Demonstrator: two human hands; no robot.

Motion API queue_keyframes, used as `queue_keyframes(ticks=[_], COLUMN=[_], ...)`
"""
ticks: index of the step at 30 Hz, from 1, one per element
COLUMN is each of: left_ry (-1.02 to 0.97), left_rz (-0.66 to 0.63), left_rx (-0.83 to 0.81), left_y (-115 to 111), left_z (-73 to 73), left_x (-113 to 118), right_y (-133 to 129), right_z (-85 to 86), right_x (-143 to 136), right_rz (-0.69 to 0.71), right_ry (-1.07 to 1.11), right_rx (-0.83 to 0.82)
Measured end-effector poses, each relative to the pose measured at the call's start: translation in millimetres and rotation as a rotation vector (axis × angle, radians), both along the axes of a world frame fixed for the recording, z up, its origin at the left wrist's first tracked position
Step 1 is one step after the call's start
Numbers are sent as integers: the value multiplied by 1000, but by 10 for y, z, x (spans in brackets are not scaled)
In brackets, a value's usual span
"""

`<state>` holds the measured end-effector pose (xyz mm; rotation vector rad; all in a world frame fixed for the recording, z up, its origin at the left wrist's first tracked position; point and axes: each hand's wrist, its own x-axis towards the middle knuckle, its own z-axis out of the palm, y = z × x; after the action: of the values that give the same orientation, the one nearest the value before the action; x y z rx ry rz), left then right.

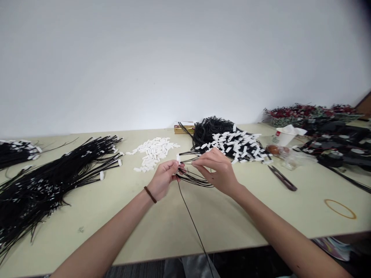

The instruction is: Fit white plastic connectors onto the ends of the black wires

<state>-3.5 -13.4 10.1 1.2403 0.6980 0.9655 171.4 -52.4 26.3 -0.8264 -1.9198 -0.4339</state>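
Observation:
My left hand [165, 174] pinches a small white plastic connector [178, 158] upright between thumb and fingers, above the table's middle. Several thin black wires [194, 180] run from around it toward the right, and one long wire [189, 214] hangs down past the table's front edge. My right hand [216, 170] is closed, thumb and fingertips together on black wire just right of the connector. Whether it grips one wire or more is too small to tell. Beyond my hands lie a heap of loose white connectors [153, 151] and a pile of black cables with white connectors [236, 144].
Large bundles of black wires [55, 181] cover the left side. To the right are snips [282, 178], a yellow rubber band [340, 209], a paper cup [284, 136] with tissue, and a plastic bag [290, 158]. Black parts with wires [333, 154] sit at the far right.

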Motion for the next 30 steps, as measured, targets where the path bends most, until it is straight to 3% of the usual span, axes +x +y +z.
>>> queue_keyframes(ticks=[14, 30], left_ry=[54, 80], left_rz=[-86, -58], left_rx=[32, 13], left_y=[-49, -41], left_z=[31, 22], left_x=[-5, 21], right_y=[-14, 2], right_z=[-52, -71], right_x=[-28, -37], right_rz=[-20, -25], right_ry=[-45, -83], right_rx=[-26, -5])
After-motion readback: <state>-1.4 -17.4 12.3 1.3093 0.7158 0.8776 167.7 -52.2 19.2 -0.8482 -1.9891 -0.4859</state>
